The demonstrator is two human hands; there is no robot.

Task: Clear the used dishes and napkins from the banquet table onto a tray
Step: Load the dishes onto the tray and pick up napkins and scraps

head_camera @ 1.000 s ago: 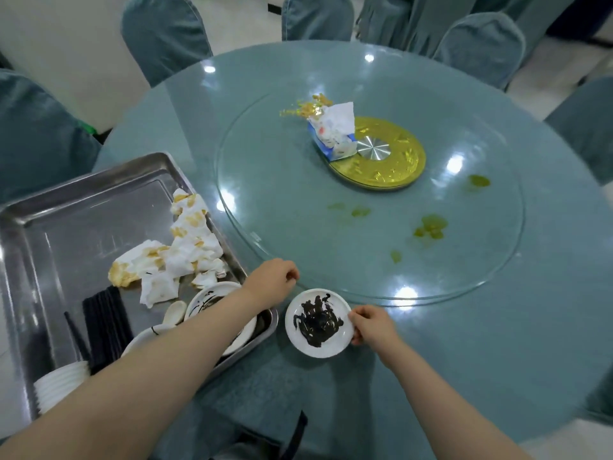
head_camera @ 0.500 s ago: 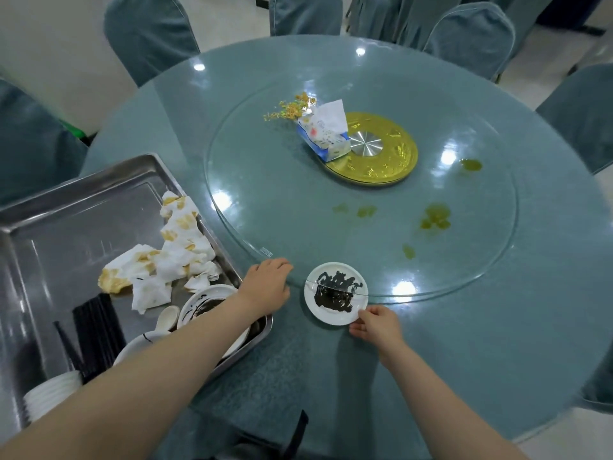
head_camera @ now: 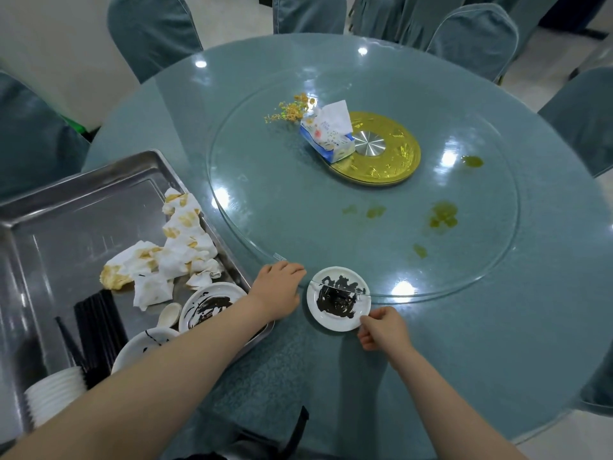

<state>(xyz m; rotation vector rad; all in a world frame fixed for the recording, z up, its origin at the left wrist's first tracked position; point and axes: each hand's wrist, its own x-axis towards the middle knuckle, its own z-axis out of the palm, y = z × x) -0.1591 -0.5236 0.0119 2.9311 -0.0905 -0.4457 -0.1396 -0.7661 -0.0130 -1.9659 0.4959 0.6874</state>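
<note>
One small white saucer point(head_camera: 338, 298) smeared with dark sauce, at 6 o'clock on the round teal surface point(head_camera: 497, 327), its far edge tucked under the rim of the glass turntable point(head_camera: 365, 180). Right hand point(head_camera: 384, 328) pinching the saucer's near rim at 5 o'clock. Left hand point(head_camera: 280, 290) resting just beside the saucer at 9 o'clock, fingers loosely curled, gripping nothing, against the turntable's edge. One steel tray point(head_camera: 66, 207) at 8 o'clock, holding a heap of stained napkins point(head_camera: 166, 250), two sauce-marked dishes point(head_camera: 205, 307), one white spoon point(head_camera: 169, 314), a bundle of black chopsticks point(head_camera: 96, 327) and one stack of white cups point(head_camera: 53, 396); count within the stack cannot be told. On the turntable, one gold centre disc point(head_camera: 391, 161), one tissue pack point(head_camera: 328, 137) overlapping its 9 o'clock edge, one sprig of yellow flowers point(head_camera: 292, 109) just beyond, several greenish spills point(head_camera: 442, 214) toward 3 o'clock.
</note>
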